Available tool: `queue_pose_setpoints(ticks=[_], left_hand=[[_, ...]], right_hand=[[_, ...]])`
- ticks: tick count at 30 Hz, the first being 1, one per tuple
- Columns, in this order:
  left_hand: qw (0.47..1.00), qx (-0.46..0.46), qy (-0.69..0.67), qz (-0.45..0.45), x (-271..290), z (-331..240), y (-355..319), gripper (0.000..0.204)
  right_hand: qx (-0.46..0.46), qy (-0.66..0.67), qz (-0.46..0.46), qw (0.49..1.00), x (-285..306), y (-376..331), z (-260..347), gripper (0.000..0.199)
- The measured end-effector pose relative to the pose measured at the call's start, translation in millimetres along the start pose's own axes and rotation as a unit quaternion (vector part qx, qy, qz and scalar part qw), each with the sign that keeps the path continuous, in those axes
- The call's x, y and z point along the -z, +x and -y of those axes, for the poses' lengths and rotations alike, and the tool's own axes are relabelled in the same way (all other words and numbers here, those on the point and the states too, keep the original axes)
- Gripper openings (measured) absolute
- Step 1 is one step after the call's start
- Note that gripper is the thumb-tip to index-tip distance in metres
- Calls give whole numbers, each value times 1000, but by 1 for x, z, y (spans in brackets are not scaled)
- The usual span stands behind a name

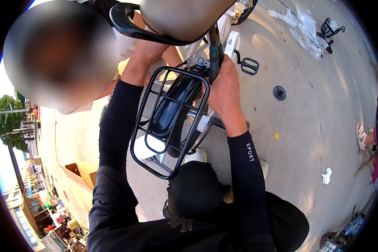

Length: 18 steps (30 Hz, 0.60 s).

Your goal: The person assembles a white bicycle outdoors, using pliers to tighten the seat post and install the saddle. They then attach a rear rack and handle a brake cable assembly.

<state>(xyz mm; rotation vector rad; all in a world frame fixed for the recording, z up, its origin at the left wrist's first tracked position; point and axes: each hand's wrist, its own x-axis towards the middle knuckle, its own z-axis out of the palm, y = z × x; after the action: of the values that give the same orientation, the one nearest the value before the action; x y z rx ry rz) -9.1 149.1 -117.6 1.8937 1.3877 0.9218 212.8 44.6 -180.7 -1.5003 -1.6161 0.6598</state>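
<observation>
Below me stands a white-framed bicycle with a brown-and-black saddle (180,19) at the top. My right hand (224,90) is closed around a dark green and black tool handle (215,56), pointing up beside the frame under the saddle. What kind of tool it is, I cannot make out. My left hand (152,51) reaches in at the saddle's left underside, its fingers hidden. Between my forearms sits a black tubular rear rack (182,145), over the black mudguard (166,115) and rear wheel. To the right of the frame, a black pedal (250,66) sticks out.
Another person in a light top is close at the left, an arm near the bicycle. A round black part (279,93) lies on the concrete at right, with plastic wrapping (304,33) and a black basket (329,27) beyond. An opened cardboard box (82,174) stands at left.
</observation>
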Motion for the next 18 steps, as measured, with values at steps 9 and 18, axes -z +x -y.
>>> queue_pose_setpoints(ticks=[9, 18], left_hand=[[996, -42, 59, -48, 49, -21, 5, 53], [928, -226, 293, -50, 15, -86, 4, 59]], right_hand=[[-7, -14, 7, 1000, 2, 0, 0, 78], [-20, -14, 28, 999, 11, 0, 3, 78]])
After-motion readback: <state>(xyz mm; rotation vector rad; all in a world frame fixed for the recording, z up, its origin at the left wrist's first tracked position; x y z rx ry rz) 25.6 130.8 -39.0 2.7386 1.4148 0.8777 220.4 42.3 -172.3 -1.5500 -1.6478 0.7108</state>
